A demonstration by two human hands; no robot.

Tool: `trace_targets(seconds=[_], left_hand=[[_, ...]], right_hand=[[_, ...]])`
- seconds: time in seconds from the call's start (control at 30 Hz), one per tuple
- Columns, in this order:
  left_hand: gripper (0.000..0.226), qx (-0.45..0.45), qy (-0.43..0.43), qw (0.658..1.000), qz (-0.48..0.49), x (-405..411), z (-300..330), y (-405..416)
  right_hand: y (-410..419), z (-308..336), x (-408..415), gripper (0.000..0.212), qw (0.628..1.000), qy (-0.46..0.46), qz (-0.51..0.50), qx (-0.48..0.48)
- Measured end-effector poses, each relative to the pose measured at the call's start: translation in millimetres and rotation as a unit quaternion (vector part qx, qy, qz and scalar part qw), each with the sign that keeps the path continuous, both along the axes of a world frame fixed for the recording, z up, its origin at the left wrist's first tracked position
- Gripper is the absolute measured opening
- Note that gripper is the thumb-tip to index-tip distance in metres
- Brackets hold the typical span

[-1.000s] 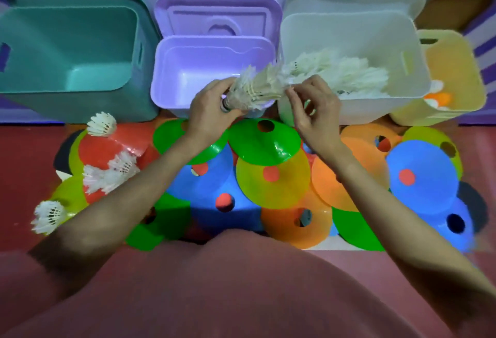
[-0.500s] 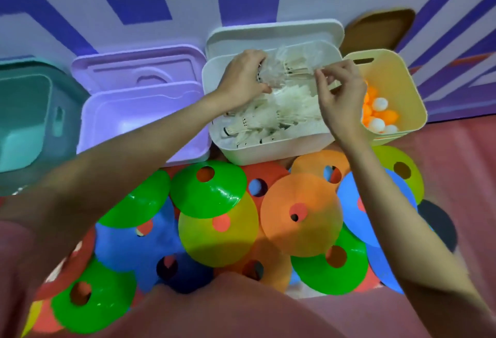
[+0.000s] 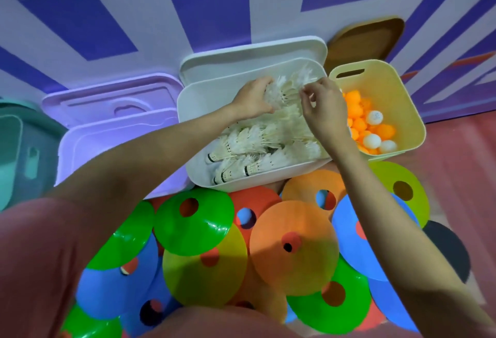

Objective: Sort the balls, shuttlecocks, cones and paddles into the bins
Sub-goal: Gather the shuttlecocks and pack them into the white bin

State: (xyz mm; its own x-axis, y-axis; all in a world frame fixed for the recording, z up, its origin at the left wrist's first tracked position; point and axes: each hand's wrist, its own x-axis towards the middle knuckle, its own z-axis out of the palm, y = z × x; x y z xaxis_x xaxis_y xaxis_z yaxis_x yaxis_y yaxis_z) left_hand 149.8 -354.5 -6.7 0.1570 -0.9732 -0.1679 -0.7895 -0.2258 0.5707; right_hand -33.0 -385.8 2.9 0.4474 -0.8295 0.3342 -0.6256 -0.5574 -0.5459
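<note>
Shuttlecocks point(image 3: 257, 149) lie heaped inside the white bin point(image 3: 193, 128) at the far edge of the floor. I see my left hand point(image 3: 253, 98) clamped around a stacked bundle of shuttlecocks point(image 3: 287, 88) held over that bin, feathers pointing away. My right hand point(image 3: 322, 106) pinches the bundle's feathers with fingertips together. Just right, the yellow bin point(image 3: 402, 101) holds orange and white balls point(image 3: 370, 128). Coloured cones point(image 3: 292, 246) overlap on the floor nearer me.
</note>
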Motion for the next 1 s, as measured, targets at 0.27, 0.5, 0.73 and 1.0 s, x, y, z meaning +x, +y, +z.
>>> trace_targets(seconds=[0.27, 0.5, 0.73, 1.0], left_hand=[[0.041, 0.021, -0.162, 0.986, -0.034, 4.0, -20.9, 5.4], [0.045, 0.019, -0.184, 0.982, -0.042, 4.9, -16.5, 14.3], [0.047, -0.056, -0.134, 0.989, 0.030, 18.2, 25.1, 78.7], [0.038, -0.176, -0.089, 0.964, 0.177, 47.4, 48.9, 230.4]], right_hand=[[-11.5, -12.9, 19.6, 0.041, 0.982, 0.188, 0.028, 0.006], [-4.8, -22.4, 26.1, 0.042, 0.950, 0.293, 0.042, 0.101], [45.2, -13.5, 26.1, 0.064, 0.971, 0.235, 0.028, 0.039], [140.4, 23.6, 54.2, 0.063, 0.969, 0.148, 0.195, 0.018]])
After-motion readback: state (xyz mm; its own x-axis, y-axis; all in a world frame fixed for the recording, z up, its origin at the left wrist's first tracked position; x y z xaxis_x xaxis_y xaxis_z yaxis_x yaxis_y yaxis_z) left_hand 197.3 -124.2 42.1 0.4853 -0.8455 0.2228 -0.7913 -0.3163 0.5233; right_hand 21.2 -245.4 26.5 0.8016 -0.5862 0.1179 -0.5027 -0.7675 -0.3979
